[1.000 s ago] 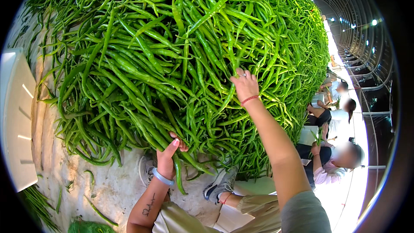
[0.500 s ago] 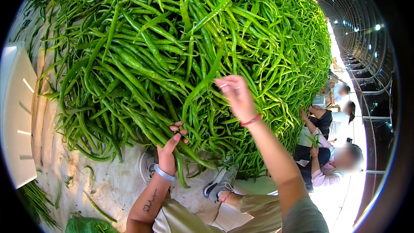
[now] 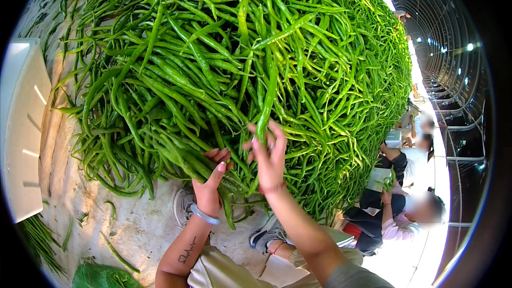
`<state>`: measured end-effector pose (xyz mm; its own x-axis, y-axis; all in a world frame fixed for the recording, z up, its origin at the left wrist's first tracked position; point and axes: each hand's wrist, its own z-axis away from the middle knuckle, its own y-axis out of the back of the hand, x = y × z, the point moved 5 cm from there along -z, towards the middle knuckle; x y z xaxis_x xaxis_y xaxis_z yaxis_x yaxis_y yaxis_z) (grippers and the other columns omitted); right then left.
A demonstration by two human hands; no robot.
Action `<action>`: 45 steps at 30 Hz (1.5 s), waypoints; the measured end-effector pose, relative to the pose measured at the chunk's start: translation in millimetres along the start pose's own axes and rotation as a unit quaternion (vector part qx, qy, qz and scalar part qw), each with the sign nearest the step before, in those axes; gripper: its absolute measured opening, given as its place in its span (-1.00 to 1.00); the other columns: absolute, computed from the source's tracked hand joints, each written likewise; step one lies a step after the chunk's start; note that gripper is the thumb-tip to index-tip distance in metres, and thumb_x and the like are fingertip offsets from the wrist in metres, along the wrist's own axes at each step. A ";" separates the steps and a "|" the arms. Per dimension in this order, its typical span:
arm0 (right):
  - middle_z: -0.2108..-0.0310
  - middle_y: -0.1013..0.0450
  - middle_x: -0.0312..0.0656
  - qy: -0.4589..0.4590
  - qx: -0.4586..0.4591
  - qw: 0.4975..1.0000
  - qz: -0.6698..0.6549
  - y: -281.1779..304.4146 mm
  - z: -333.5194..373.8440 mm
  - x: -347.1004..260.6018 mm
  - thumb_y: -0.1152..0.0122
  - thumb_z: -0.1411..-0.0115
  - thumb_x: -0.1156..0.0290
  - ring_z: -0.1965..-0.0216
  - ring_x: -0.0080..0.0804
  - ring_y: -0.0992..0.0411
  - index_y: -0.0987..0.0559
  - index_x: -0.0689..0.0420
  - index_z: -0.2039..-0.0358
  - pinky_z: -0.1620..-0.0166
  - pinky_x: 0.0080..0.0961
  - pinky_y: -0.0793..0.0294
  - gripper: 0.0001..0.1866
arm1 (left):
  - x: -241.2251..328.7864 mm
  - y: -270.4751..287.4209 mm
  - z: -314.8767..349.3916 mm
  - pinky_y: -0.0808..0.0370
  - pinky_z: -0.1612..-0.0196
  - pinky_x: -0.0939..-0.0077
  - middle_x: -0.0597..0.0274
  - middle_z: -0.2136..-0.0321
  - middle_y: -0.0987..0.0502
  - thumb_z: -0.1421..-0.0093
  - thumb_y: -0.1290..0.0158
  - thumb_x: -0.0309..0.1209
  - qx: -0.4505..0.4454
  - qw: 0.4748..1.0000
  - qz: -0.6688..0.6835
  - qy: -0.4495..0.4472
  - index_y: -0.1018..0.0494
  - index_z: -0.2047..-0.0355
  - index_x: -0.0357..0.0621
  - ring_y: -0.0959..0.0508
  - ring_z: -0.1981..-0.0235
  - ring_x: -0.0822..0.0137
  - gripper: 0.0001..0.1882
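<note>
A big heap of long green chili peppers (image 3: 314, 74) fills the middle of the view. At the heap's near edge, my left hand (image 3: 209, 181) is closed round a bunch of peppers (image 3: 186, 160); their ends stick out on both sides of it. Just right of it and slightly farther off, my right hand (image 3: 271, 152) grips the lower end of one long green chili pepper (image 3: 268, 101), which points away from me over the heap. Some of the right fingers are spread and a little blurred.
A white plastic crate (image 3: 24, 133) stands at the left edge. Below it lie loose peppers (image 3: 40, 248) and a green net sack (image 3: 101, 276) on the pale ground sheet (image 3: 154, 229). My shoes (image 3: 268, 232) are close to the heap. Other people (image 3: 405, 213) sit along its right side.
My right hand has come down and left toward my left hand, with a long pepper between its fingers. The left hand has stayed on its bunch. The view has shifted slightly.
</note>
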<state>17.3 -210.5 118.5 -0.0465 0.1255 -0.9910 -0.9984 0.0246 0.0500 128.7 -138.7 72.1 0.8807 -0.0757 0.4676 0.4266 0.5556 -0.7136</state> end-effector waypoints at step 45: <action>0.35 -0.29 -0.29 0.082 0.017 0.986 0.142 38.5 -31.0 -96.8 0.17 -0.22 0.32 0.65 -0.70 -0.17 -0.19 0.15 -0.07 0.63 -0.81 -0.17 -0.59 | -5.2 -2.4 -2.1 -0.38 0.11 0.38 0.06 0.21 -0.43 0.10 -0.07 -0.68 -0.123 0.987 0.026 0.095 -0.11 -0.04 -0.27 -0.48 0.24 0.23 -0.35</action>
<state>-17.5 -252.4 212.4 -0.3309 -0.0306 -0.9432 -0.9431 0.0461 0.3294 123.6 -141.4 70.3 0.9157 -0.2198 0.3364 0.3957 0.3468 -0.8504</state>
